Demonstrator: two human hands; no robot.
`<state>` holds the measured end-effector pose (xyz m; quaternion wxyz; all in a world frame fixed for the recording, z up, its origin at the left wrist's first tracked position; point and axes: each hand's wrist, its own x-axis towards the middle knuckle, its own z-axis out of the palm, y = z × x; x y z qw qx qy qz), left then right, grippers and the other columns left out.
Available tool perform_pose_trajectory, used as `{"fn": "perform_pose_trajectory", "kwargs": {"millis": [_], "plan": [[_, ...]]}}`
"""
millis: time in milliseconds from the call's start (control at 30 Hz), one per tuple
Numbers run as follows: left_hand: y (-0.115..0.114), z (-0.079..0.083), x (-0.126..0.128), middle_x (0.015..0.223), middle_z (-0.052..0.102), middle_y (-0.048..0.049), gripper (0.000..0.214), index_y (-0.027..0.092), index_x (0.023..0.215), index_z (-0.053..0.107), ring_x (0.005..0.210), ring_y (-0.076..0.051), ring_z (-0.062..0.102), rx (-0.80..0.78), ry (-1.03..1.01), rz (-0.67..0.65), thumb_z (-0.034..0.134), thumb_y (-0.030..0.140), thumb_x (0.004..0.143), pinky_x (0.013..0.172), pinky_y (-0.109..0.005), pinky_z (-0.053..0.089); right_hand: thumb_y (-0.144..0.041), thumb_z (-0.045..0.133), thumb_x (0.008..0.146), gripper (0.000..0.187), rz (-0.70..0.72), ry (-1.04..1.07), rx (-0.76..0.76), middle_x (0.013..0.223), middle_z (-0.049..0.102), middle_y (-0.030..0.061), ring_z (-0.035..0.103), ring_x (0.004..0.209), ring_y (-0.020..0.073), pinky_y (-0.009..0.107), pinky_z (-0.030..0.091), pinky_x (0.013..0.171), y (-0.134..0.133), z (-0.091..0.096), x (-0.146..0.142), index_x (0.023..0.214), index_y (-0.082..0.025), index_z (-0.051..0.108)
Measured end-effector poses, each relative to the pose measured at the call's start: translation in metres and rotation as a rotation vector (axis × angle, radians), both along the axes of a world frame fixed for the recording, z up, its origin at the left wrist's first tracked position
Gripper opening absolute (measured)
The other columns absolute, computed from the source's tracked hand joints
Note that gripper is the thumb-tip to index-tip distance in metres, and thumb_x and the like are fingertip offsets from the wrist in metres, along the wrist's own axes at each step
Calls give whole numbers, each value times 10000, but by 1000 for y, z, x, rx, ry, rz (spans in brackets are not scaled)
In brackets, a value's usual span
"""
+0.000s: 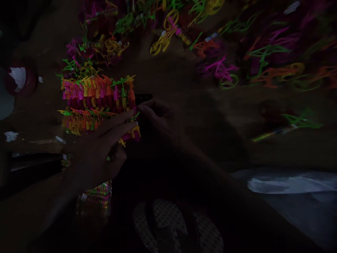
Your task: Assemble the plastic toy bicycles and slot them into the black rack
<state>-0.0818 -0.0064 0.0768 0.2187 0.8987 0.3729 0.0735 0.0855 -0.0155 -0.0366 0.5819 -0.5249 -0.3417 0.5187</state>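
The scene is very dark. Rows of small bright plastic toys (97, 86) in pink, orange, yellow and green stand side by side at centre left. Over the front row lies my left hand (102, 147), its fingers stretched out towards the row's right end and its thumb lower down. At that end my right hand (160, 117) is closed in a pinch, its fingertips at a small pink plastic toy (135, 110). The fingertips of both hands nearly meet there. How firmly the toy is gripped is hard to make out.
Loose neon toys, among them a yellow toy bicycle (164, 35), lie heaped along the far side. A green toy (302, 121) lies at right, near clear plastic sheeting (292, 184). A dark red round container (22, 79) stands at left. A patterned sandal (173, 225) shows below.
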Motion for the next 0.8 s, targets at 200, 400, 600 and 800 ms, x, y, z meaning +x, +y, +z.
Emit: {"fn": "perform_pose_trajectory", "kwargs": {"millis": [200, 400, 600, 800], "plan": [[6, 1, -1, 1442, 602, -25, 512, 295, 1267, 664, 1269, -284, 615, -70, 65, 20, 556, 165, 784, 942, -362, 578, -382, 682, 877, 230, 79, -24, -12, 756, 711, -8, 658, 741, 145, 251, 529, 655, 3, 5, 7, 739, -197, 692], [10, 1, -2, 1473, 575, -31, 580, 266, 1337, 600, 1292, -251, 601, 34, 62, -69, 502, 95, 792, 1028, -381, 545, -331, 644, 894, 214, 156, -99, -4, 760, 732, -1, 663, 727, 150, 237, 505, 617, 11, 7, 13, 762, -184, 728], [5, 0, 2, 1466, 582, -41, 509, 240, 1315, 604, 1269, -229, 618, 96, 120, -42, 480, 102, 841, 965, -373, 581, -265, 522, 947, 248, 57, -509, 188, 830, 751, 19, 681, 772, 180, 301, 528, 721, -10, 6, 31, 877, -207, 752], [3, 9, -11, 1478, 576, -27, 492, 290, 1310, 631, 1263, -244, 628, 9, 31, 30, 483, 122, 872, 967, -374, 582, -235, 538, 930, 228, -58, -853, 296, 748, 723, 13, 656, 681, 170, 281, 487, 640, -17, 5, 65, 798, -220, 724]]}}
